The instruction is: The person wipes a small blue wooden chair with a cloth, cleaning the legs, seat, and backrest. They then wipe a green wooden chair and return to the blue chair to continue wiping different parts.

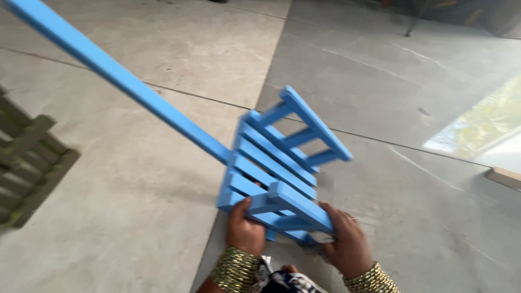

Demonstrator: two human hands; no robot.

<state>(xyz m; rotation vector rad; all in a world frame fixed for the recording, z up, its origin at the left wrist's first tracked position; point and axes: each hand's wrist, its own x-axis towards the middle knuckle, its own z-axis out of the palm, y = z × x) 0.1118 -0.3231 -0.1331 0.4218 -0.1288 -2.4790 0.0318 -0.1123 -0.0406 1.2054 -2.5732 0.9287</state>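
Both hands grip a bright blue painted wooden slatted frame (277,165) with a long blue wooden beam running from it toward the upper left, held tilted above the grey concrete floor (135,206). The left hand (244,230) is closed around a lower slat; the right hand (347,241) clasps the near crossbar. A weathered grey wooden slatted piece (30,163) lies well apart at the left edge.

Left hand (244,230): fingers curled shut in a grip, thumb up.
Right hand (347,244): fingers gripping, palm turned inward.
Wrists: low, close together.
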